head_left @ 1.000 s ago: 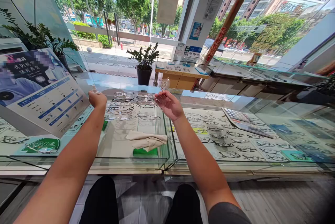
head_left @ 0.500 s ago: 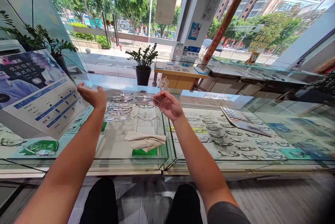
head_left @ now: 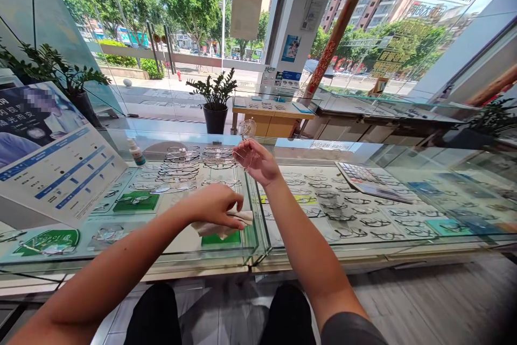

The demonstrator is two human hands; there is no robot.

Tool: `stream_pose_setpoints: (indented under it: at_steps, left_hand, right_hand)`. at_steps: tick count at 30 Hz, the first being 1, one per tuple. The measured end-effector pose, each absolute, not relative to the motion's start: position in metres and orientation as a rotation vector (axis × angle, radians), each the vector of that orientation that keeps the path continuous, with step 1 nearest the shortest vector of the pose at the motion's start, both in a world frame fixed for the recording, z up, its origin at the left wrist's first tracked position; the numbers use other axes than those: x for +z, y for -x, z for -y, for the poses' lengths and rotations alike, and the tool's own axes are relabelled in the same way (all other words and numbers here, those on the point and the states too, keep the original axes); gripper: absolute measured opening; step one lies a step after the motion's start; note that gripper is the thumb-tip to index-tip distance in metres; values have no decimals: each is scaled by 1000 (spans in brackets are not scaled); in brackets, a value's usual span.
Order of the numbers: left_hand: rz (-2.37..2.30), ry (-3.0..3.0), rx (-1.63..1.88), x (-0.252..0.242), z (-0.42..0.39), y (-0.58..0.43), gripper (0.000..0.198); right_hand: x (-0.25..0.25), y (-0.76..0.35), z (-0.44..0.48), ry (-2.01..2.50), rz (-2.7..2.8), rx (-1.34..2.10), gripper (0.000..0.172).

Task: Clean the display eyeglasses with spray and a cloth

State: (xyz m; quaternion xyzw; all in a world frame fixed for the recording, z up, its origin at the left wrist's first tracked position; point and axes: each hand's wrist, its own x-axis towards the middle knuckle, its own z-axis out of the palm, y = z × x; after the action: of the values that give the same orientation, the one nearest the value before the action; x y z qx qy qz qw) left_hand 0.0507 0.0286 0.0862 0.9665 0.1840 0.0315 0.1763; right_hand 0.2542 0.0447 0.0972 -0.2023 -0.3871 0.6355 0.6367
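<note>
Up over the glass counter (head_left: 226,265), my right hand (head_left: 258,163) is closed on a pair of eyeglasses (head_left: 247,128). One round clear lens sticks up above the fingers; part of the frame is hidden by the hand. My left hand (head_left: 214,204) is at a crumpled beige cloth (head_left: 212,231), thumb and forefinger apart. Whether the fingertips touch the cloth I cannot tell. Beneath the cloth a green pad (head_left: 221,240) shows. Behind my left hand, several eyeglasses (head_left: 177,170) lie in rows on the counter.
A small spray bottle (head_left: 136,152) stands beside a large printed display board (head_left: 60,156) at the left. To the right, a calculator (head_left: 365,179) lies on the glass above rows of frames (head_left: 343,208). A potted plant (head_left: 214,103) stands beyond the counter.
My left hand has moved from beside the display board, right and down to the beige cloth, uncovering the spray bottle. The right hand keeps holding the eyeglasses. The view has shifted slightly.
</note>
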Motion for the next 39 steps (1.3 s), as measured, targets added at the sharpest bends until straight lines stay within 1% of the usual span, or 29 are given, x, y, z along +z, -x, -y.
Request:
stream_pose_setpoints:
  at_steps: [2,4,8,10,16,22,26,29,35,39]
  left_hand:
    - [-565,-2782,-68,80,-24,-56,42]
    - [-619,-2803,-135,75,-24,-59,39]
    - [-594,-2770,-143,72,-27,-58,18]
    - [-483,-2681,-55,73,-29,-56,13]
    - [-367,-2103,260,92,-55,-35,32]
    - [-622,-1621,880,110,-83,-12,39]
    - [-695,-1560,1116,107,-90,-13,42]
    - [-715,-1610,1172,101,-92,-17,44]
    - [-697,-1773,1120,97,-89,-20,54]
    - [-644,-1850,1094,97,-86,-20,52]
  right_hand:
    - [97,-254,-45,482,884,1450,16]
    - [97,-254,-45,493,890,1446,17]
    - [98,-253,-44,486,906,1437,15]
    - [98,-253,-44,490,915,1436,16]
    - [99,-255,-43,514,925,1416,18]
    - [99,-255,-43,527,965,1398,19]
    - [98,-250,-41,519,1022,1449,20]
    - [97,-245,-38,506,1049,1495,19]
    - [94,-239,-37,539,1071,1532,22]
    - [92,-239,-39,502,1084,1554,22]
